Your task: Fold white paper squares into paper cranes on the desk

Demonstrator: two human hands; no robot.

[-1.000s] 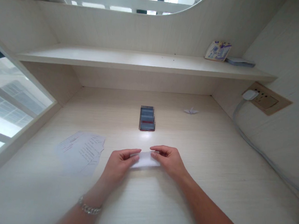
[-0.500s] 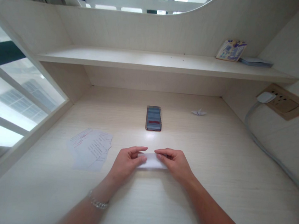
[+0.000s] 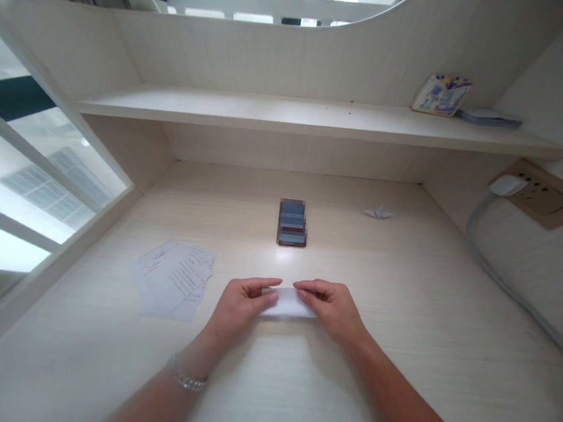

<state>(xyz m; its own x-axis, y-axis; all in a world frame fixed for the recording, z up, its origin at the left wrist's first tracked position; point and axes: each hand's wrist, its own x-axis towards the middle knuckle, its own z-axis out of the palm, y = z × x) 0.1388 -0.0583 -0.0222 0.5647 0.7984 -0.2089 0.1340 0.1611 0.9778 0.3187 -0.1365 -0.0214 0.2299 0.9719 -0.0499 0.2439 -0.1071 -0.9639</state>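
A small folded white paper (image 3: 288, 304) lies on the pale wooden desk (image 3: 400, 331) in front of me. My left hand (image 3: 241, 306) pinches its left end, thumb and fingers curled on it. My right hand (image 3: 332, 309) pinches its right end in the same way. Both hands rest low on the desk surface. A bracelet sits on my left wrist.
A phone (image 3: 293, 223) lies flat beyond the paper. A stack of printed sheets (image 3: 174, 279) lies to the left. A small paper crane (image 3: 378, 213) stands at the back right. A shelf (image 3: 291, 115) overhangs the desk; a wall socket (image 3: 539, 196) with cable is at right.
The view has shifted a little, so everything sits further right in the frame. Both hands stay on the folded paper, with the fingers barely moved.
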